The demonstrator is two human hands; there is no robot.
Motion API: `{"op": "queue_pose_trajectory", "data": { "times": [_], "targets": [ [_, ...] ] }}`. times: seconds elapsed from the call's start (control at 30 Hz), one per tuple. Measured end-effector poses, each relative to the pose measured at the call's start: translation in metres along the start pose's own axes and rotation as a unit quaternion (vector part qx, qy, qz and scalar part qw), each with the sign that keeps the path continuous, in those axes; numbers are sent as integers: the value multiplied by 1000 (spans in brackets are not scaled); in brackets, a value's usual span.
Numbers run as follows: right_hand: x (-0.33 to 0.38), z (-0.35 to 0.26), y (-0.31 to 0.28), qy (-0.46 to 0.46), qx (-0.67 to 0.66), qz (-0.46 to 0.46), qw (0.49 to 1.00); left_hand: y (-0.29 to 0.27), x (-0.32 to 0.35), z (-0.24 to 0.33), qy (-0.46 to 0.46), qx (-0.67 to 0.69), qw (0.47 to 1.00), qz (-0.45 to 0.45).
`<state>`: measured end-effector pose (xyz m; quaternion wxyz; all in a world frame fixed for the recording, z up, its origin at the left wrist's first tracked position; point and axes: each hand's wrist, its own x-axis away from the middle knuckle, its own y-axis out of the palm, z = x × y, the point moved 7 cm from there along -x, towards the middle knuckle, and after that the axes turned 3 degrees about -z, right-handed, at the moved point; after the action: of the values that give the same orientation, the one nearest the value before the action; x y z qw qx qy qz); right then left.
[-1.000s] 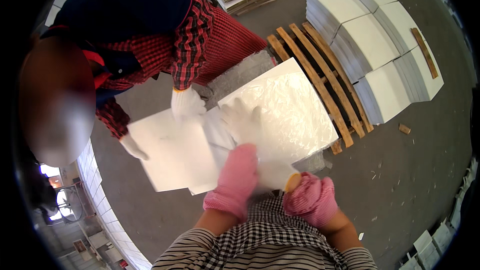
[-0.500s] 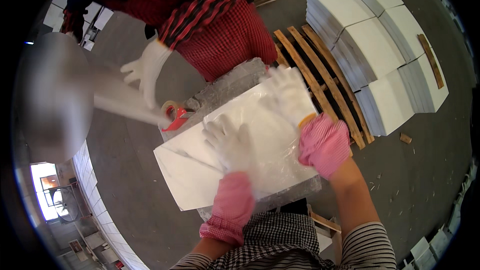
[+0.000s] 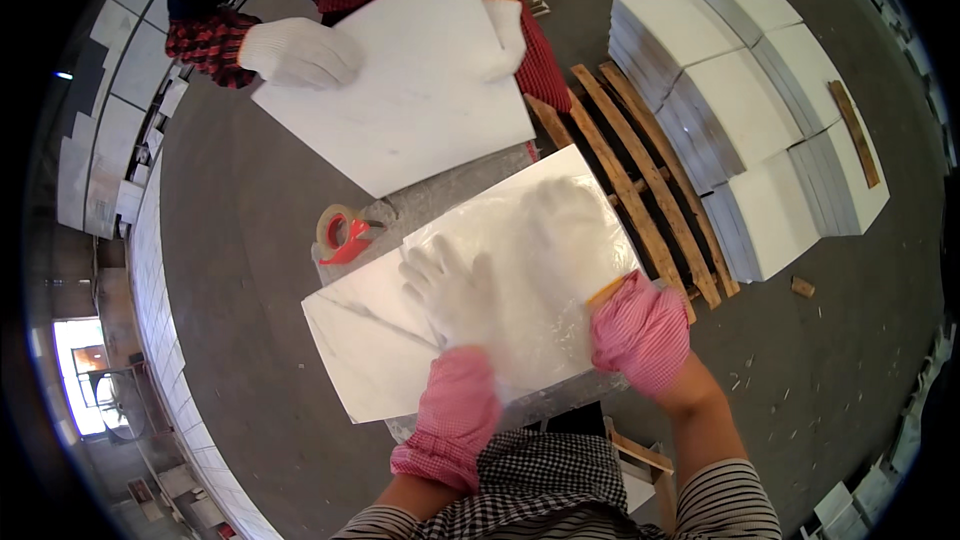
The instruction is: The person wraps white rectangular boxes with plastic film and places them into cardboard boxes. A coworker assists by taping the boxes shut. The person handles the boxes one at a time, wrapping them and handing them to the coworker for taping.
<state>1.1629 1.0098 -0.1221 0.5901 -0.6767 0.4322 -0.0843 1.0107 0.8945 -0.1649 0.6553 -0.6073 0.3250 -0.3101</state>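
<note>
A white, grey-veined marble-look tile (image 3: 365,360) lies on a work stand in front of me. Clear, shiny plastic film (image 3: 590,335) covers its right part. My left hand (image 3: 447,290), in a white glove, rests on the tile's middle with fingers spread. On the film, my right hand (image 3: 570,235) is flat, its gloved fingers blurred. Across the stand, a co-worker's two gloved hands (image 3: 300,52) hold a second white tile (image 3: 420,90), tilted above the stand's far side.
A red tape dispenser (image 3: 343,238) with a roll of tape sits at the stand's left corner. Slatted wooden pallets (image 3: 640,175) stand close on the right, beside stacks of white tiles (image 3: 740,105). A wood scrap (image 3: 802,286) lies on the floor.
The co-worker has brought a second white tile over the stand's far side, now held in both hands. My right hand has shifted slightly down the film; my left hand stays nearly in place.
</note>
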Motion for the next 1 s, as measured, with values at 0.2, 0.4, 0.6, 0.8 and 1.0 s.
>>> {"op": "queue_pose_trajectory", "data": {
  "times": [0.2,0.4,0.6,0.8,1.0],
  "targets": [
    [-32,53,11,149,14,-145,978,-4,-1,-1,-6,24,1000,9],
    [-39,46,26,98,25,-199,975,-8,2,-5,-12,41,999,2],
    [-33,46,31,174,-95,-260,945,-8,1,-6,-19,42,999,11],
    [-40,53,27,185,-135,-241,943,-5,3,-5,-15,27,999,27],
    [-38,125,-16,322,26,-17,946,-9,-1,-3,-13,24,999,24]
  ]
}}
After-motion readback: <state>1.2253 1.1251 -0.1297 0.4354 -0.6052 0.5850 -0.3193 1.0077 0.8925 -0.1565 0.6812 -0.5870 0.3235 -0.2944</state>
